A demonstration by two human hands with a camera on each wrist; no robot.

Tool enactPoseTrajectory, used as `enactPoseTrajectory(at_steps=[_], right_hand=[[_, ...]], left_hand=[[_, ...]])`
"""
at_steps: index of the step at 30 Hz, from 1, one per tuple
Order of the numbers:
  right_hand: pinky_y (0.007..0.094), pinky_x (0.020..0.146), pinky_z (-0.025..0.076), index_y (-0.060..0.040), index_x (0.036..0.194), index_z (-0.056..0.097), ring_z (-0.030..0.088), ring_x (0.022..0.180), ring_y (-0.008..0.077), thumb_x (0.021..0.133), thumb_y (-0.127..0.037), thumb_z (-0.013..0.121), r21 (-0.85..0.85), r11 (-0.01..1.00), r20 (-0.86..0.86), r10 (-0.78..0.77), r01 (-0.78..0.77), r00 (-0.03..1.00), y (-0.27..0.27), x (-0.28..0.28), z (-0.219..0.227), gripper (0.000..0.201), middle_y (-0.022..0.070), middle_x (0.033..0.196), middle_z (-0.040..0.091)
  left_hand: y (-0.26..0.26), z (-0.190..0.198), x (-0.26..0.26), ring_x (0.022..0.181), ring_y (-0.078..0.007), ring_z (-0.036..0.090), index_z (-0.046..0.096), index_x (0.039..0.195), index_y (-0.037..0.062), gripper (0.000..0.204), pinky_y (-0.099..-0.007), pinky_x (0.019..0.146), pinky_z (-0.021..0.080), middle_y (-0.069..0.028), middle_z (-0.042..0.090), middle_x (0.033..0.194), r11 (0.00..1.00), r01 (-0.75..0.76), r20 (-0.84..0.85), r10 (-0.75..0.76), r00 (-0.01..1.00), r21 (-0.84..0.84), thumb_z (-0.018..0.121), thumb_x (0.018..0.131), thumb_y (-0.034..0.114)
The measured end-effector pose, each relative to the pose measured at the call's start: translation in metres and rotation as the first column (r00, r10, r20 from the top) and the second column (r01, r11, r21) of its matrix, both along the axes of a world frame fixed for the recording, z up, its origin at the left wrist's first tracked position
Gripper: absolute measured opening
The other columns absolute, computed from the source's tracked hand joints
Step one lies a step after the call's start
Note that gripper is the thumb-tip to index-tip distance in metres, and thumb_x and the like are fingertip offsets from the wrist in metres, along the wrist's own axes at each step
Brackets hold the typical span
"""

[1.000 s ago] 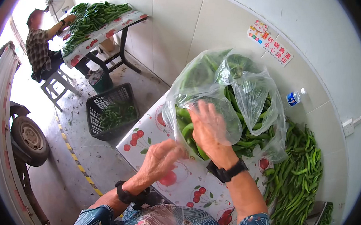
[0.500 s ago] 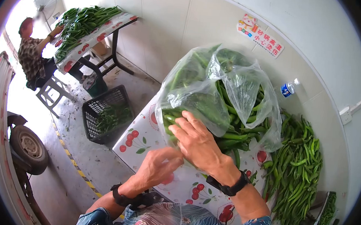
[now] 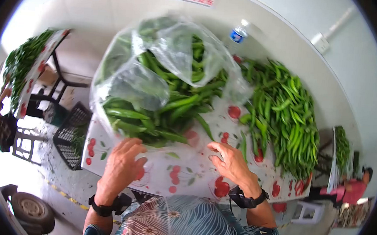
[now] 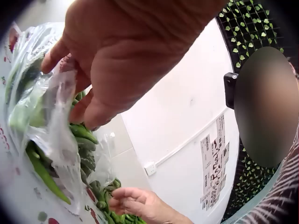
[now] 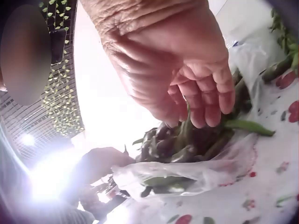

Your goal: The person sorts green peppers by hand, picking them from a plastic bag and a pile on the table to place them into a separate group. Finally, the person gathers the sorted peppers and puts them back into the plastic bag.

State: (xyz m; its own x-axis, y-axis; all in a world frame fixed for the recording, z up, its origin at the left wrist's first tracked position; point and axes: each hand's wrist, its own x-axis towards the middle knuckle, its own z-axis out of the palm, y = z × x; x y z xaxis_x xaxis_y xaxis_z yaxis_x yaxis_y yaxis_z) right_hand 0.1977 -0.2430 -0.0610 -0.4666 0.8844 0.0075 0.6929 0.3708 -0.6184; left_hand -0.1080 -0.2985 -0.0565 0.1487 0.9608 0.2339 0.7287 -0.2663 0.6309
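Note:
A large clear plastic bag (image 3: 145,86) of long green peppers (image 3: 185,106) lies on a cherry-patterned table, its mouth facing the person. My left hand (image 3: 121,165) is at the bag's front left edge, fingers reaching toward the peppers and thumb held apart. In the left wrist view, plastic film shows right at its fingertips. My right hand (image 3: 231,164) hovers over the tablecloth (image 3: 197,175) right of the bag mouth, fingers loosely bent with nothing between them. A few single peppers lie on the cloth near it.
A big heap of green peppers (image 3: 280,115) covers the table's right side. A water bottle (image 3: 238,32) stands at the back by the wall. Left of the table are a black crate (image 3: 71,140) and a second table (image 3: 28,69) of peppers. Another person (image 3: 354,190) is at the right.
The view has swung to the right. Both hands, earlier close together at the bag's front, are now apart: left at the bag's edge, right drawn away over the tablecloth.

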Motion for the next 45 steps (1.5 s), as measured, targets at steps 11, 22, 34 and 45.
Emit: enactPoseTrajectory(at_steps=[11,22,34,45], right_hand=[[0.0303,0.082,0.051,-0.0038,0.114,0.060,0.064,0.092,0.0183,0.082,-0.003,0.062,-0.216,0.791,-0.119,-0.603,0.572,0.789,-0.029,0.127,-0.044,0.031,0.0103,0.100,0.067],[0.0395,0.102,0.038,-0.0018,0.124,0.050,0.050,0.119,0.0336,0.077,-0.005,0.064,0.398,0.729,-0.117,-0.563,0.558,0.819,0.003,0.151,-0.072,0.049,0.0179,0.125,0.054],[0.0423,0.084,0.047,-0.0071,0.130,0.044,0.057,0.099,0.0372,0.076,-0.005,0.060,0.159,0.833,-0.032,-0.532,0.530,0.846,-0.002,0.134,-0.105,0.057,0.0190,0.114,0.057],[0.0340,0.070,0.052,-0.0072,0.120,0.054,0.064,0.083,0.0256,0.081,-0.005,0.063,-0.125,0.980,-0.253,-0.184,0.156,0.950,-0.030,0.093,-0.063,0.040,0.0154,0.104,0.062]], left_hand=[[0.001,0.021,0.036,0.091,-0.0342,0.062,0.061,0.099,0.0036,0.026,-0.0411,0.078,0.050,-0.0127,0.064,0.100,0.985,0.124,-0.023,-0.128,0.992,-0.116,0.067,0.074,0.004],[0.000,0.021,0.076,0.096,-0.0345,0.060,0.059,0.101,0.0047,0.029,-0.0412,0.081,0.050,-0.0130,0.063,0.101,0.952,0.232,-0.032,-0.243,0.970,-0.199,0.068,0.074,0.004],[0.002,0.008,0.131,0.097,-0.0319,0.062,0.061,0.108,0.0072,0.034,-0.0372,0.080,0.052,-0.0129,0.064,0.108,0.858,0.388,0.010,-0.409,0.913,-0.335,0.068,0.075,0.006],[0.043,-0.056,0.183,0.120,-0.0361,0.049,0.056,0.117,0.0057,0.044,-0.0448,0.100,0.042,-0.0157,0.048,0.133,0.841,0.535,-0.054,-0.540,0.840,-0.081,0.068,0.074,0.005]])
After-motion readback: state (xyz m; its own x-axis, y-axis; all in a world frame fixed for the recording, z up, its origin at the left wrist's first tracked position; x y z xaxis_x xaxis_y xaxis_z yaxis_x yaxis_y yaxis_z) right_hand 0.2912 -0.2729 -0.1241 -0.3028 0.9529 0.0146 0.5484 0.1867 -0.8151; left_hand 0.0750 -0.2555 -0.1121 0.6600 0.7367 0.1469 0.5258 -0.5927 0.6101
